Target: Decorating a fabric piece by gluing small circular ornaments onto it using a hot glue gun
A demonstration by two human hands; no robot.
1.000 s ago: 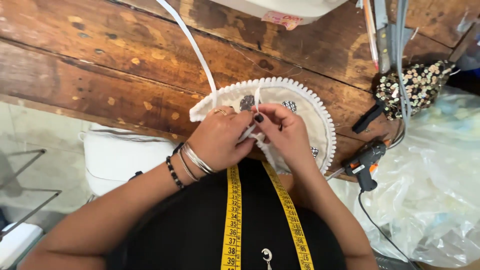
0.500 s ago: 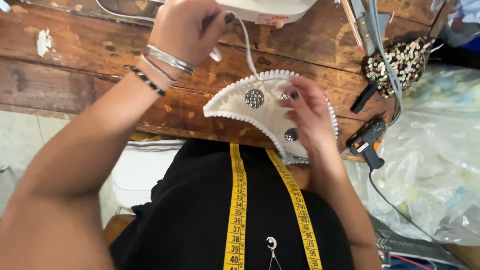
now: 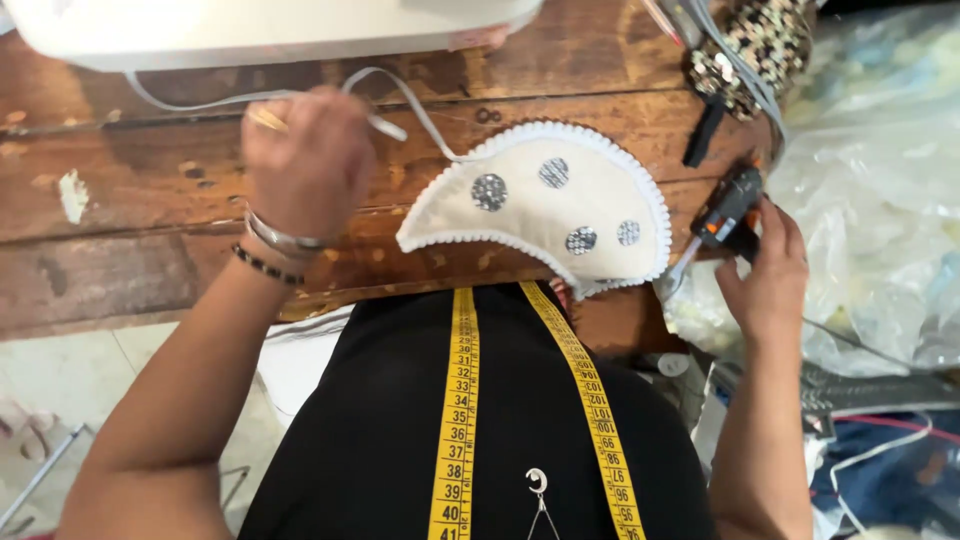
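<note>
A cream crescent-shaped fabric piece point(image 3: 545, 210) with white beaded edging and several sequin discs lies flat on the wooden table point(image 3: 140, 190). My left hand point(image 3: 305, 165) is out to its left, fingers closed on the white trim ribbon point(image 3: 395, 95) that runs from the piece's upper tip. My right hand point(image 3: 770, 270) is at the table's right edge, fingers around a black and orange glue gun point(image 3: 728, 208). Neither hand touches the fabric piece.
A white sewing machine point(image 3: 260, 30) stands along the far edge. A heap of sequins point(image 3: 755, 45) lies at the back right, clear plastic bags point(image 3: 880, 190) at the right. A yellow measuring tape point(image 3: 458, 400) hangs down my black top.
My right hand has left the fabric piece and gone right to the glue gun. The piece now lies flat on the table. My left hand came down and left with the ribbon.
</note>
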